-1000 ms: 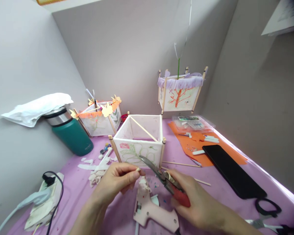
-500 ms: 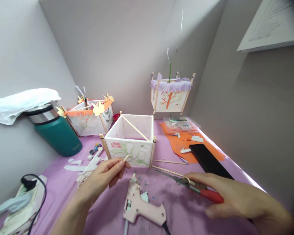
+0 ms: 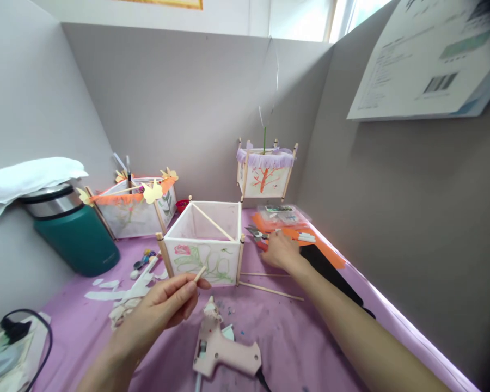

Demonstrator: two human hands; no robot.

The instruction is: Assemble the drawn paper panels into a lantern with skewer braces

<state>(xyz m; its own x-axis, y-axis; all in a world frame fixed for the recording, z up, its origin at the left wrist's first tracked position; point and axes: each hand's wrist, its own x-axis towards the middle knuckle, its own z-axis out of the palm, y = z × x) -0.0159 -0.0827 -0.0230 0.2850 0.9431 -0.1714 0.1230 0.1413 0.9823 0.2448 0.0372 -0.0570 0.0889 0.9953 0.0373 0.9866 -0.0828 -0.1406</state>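
Observation:
My left hand is closed, pinching a short wooden stick between thumb and fingertips. It is just before a white box-shaped paper lantern with wooden corner posts and a drawn red flower. Farther back on the right, my right hand is closed over red-handled pliers, jaws pointing left; the hand covers most of the handles. Below the hands lies a pale pink glue gun. Thin wooden sticks lie right of the lantern.
A teal bottle and an orange-trimmed lantern stand at left. A purple-fringed lantern hangs from a wire at the back. The black phone, orange sheet and clear plastic case are at right. A power strip sits front left.
My right hand has carried the pliers from the front right to the back, beside the orange sheet. My left hand keeps the short stick before the lantern. The view has tilted up and right.

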